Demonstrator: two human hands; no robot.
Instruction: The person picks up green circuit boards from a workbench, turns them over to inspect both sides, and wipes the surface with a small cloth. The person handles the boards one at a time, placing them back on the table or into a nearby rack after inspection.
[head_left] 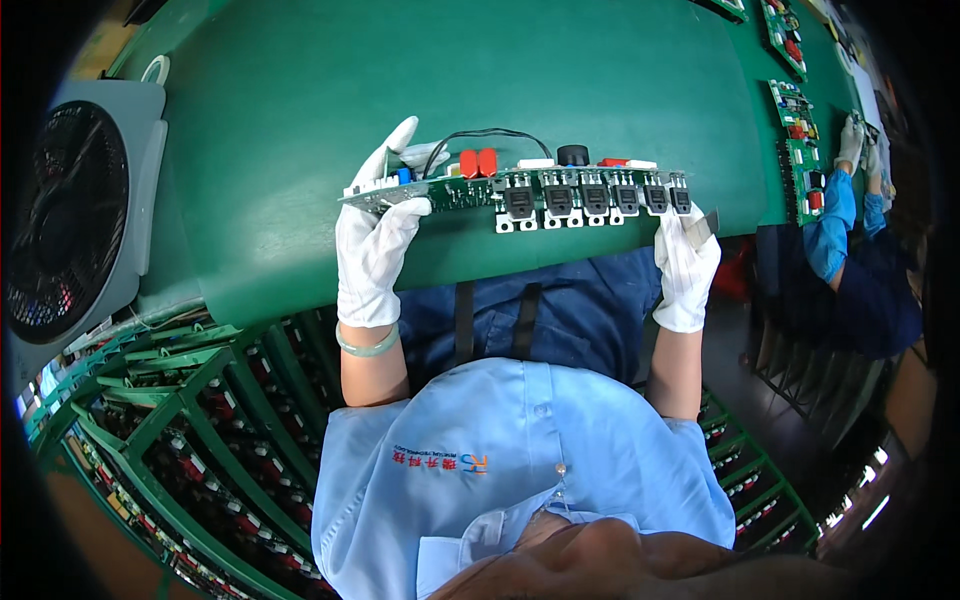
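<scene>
A green circuit board (455, 193) is held up on edge above the near side of the table, tilted so its row of black power transistors (557, 200) faces me. Red and black components and a looped black wire (490, 132) stand along its far side. My left hand (378, 240), in a white glove, grips the board's left end between thumb and fingers. At the other end, my gloved right hand (686, 262) is closed at the board's edge. A small flat grey piece (702, 229) sticks out by its fingers; its kind is unclear.
The table has a green mat (580, 80). A black-and-grey fan (70, 220) stands at the left. More circuit boards (803, 180) lie on the right, where a co-worker's gloved hand (850, 142) shows. Green racks (200, 420) filled with boards stand beside me.
</scene>
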